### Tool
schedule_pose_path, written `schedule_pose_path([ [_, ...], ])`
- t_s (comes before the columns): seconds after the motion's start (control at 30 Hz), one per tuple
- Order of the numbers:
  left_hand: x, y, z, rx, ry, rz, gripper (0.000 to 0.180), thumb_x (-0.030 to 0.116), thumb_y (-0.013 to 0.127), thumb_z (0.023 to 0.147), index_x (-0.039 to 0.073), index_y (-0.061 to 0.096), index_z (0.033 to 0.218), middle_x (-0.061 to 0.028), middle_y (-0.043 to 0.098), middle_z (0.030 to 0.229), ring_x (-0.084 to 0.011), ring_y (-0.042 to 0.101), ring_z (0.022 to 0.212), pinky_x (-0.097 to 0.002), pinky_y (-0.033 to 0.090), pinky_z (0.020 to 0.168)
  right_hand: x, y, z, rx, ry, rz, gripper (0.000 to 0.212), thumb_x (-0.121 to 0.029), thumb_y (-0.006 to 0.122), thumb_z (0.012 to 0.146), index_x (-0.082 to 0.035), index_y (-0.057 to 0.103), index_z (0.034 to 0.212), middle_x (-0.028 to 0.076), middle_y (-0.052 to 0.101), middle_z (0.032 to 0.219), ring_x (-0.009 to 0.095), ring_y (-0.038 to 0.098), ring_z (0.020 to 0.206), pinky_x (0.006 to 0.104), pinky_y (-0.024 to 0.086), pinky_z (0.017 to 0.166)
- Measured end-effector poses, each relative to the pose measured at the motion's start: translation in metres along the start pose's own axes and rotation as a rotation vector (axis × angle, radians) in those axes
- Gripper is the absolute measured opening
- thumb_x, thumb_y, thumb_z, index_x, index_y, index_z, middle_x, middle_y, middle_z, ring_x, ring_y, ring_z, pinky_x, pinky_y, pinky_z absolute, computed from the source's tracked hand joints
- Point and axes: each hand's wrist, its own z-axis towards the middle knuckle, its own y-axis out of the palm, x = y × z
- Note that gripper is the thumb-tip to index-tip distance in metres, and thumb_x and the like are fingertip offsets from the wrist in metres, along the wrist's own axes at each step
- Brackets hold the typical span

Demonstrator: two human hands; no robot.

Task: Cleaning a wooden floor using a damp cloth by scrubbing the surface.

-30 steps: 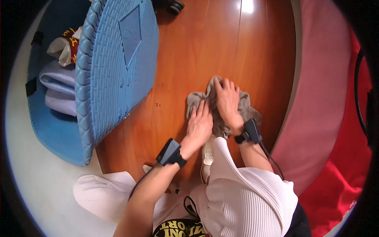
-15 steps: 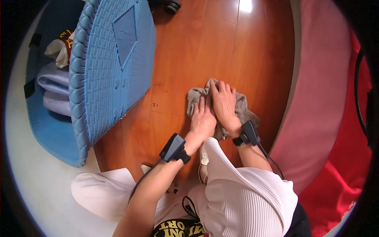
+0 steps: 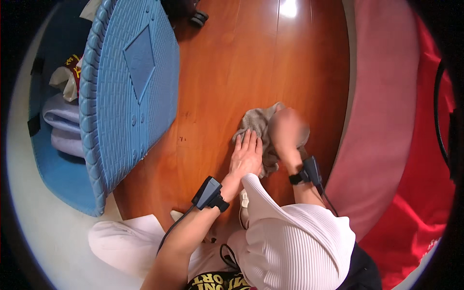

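A crumpled grey-brown cloth [image 3: 256,120] lies on the wooden floor in front of my knees. My left hand [image 3: 246,153] rests palm down at its near left part, the fingers stretched out and pointing away from me. On the cloth's right side is my right hand [image 3: 286,133], smeared so much that its fingers cannot be made out. Part of the cloth is hidden under both hands. Each wrist wears a dark strapped device with a cable: one on the left [image 3: 209,194], one on the right [image 3: 307,171].
At left, a blue woven-pattern plastic basket [image 3: 166,87] holds lilac fabric [image 3: 63,116] and a pale bag. Reddish-brown floorboards [image 3: 232,63] run away from me. Pink fabric [image 3: 382,96] with a grey edge borders the right. A black caster [image 3: 198,19] stands at the far end.
My right hand has shifted to the right and become blurred, away from my left hand. The cloth has bunched differently. My left hand stays nearly in place while the whole view has shifted slightly.
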Motion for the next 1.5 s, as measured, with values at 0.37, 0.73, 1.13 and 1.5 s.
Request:
schedule_pose_path([
  [0.37, -0.011, 0.002, -0.003, 0.050, 0.065, 0.006, 0.081, 0.026, 0.076, 0.066, -0.008, 0.042, 0.132, -0.0247, 0.034, 0.144, -0.0379, 0.027, 0.137, -0.0513, 0.024, 0.111, 0.004, -0.006, 0.000, -0.034, 0.047, -0.042, 0.045, -0.005, 0.051, 0.082, -0.005, 0.052, 0.127, 0.015, 0.056, 0.106, 0.029, 0.054, 0.099, 0.0445, 0.041, 0.081],
  [0.73, -0.015, -0.007, 0.003, 0.042, 0.073, -0.062, 0.077, 0.023, 0.074, 0.066, -0.010, 0.044, 0.129, -0.0264, 0.038, 0.141, -0.0377, 0.031, 0.135, -0.0523, 0.027, 0.110, 0.007, -0.002, -0.006, 0.045, -0.044, -0.081, 0.044, -0.007, 0.054, 0.079, -0.003, 0.053, 0.123, 0.012, 0.056, 0.102, 0.029, 0.055, 0.096, 0.0437, 0.041, 0.080],
  [1.13, -0.018, 0.005, 0.003, 0.011, 0.065, -0.029, 0.074, 0.024, 0.073, 0.069, -0.009, 0.044, 0.129, -0.0246, 0.038, 0.142, -0.0365, 0.032, 0.135, -0.0517, 0.027, 0.110, 0.007, 0.004, -0.008, 0.031, -0.025, -0.020, 0.042, -0.006, 0.051, 0.080, -0.004, 0.053, 0.122, 0.013, 0.057, 0.105, 0.029, 0.055, 0.099, 0.0431, 0.042, 0.082],
  [1.5, -0.013, 0.005, 0.001, 0.063, 0.088, 0.008, 0.074, 0.026, 0.074, 0.069, -0.009, 0.046, 0.128, -0.0250, 0.040, 0.139, -0.0369, 0.034, 0.134, -0.0511, 0.029, 0.109, 0.009, -0.001, -0.001, 0.056, -0.027, -0.042, 0.041, -0.005, 0.050, 0.080, -0.003, 0.053, 0.122, 0.013, 0.057, 0.103, 0.029, 0.055, 0.097, 0.0430, 0.041, 0.081],
])
